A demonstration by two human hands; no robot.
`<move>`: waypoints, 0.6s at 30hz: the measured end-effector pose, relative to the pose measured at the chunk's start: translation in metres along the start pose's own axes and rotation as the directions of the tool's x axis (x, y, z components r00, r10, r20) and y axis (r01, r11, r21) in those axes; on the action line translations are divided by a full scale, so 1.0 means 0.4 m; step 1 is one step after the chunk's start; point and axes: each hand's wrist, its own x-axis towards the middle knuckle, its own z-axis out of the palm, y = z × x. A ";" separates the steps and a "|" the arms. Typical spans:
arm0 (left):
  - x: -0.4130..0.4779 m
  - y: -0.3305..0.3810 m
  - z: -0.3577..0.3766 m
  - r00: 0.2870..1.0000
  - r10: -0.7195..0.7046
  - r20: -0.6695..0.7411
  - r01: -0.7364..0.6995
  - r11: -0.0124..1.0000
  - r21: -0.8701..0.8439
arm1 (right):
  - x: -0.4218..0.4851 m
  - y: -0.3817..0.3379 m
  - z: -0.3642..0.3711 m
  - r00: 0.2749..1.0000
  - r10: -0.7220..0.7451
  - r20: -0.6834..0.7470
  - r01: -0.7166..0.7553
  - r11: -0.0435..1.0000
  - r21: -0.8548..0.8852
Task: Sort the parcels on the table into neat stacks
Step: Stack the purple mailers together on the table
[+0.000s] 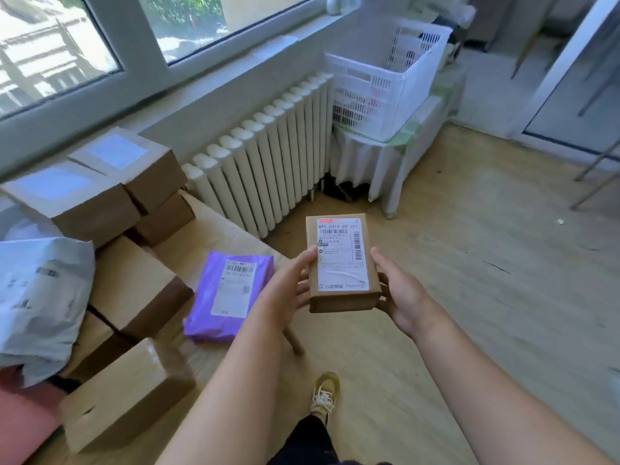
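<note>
Obs.: we log a wide window across the upper left of the frame, and pale wood floor filling the right and lower middle. A wooden table takes the left side. A white ribbed radiator runs diagonally through the centre, below the sill. At upper right a white slatted basket sits on a stand draped in white cloth. On the table, at centre left, plain cardboard boxes are stacked, the top two with pale labels facing up. Below them lies another brown box, and a further carton sits tilted at lower left. A grey poly mailer rests at the left edge, overlapping the boxes. A purple mailer lies flat, label up, near the table's right edge and apart from the cartons. The small brown box with a printed shipping label is held in the air at frame centre, off the table and over the floor. We note that the left hand grips its left side and the right hand its right side, thumbs on the upper edges, so the hands are apart with the box clamped between them. One tan shoe shows at bottom centre.
</note>
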 end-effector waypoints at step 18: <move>0.846 0.413 0.593 0.959 -0.040 0.282 -0.052 0.949 0.311 | 0.613 -0.457 -0.501 0.942 0.022 -0.335 0.050 0.977 0.205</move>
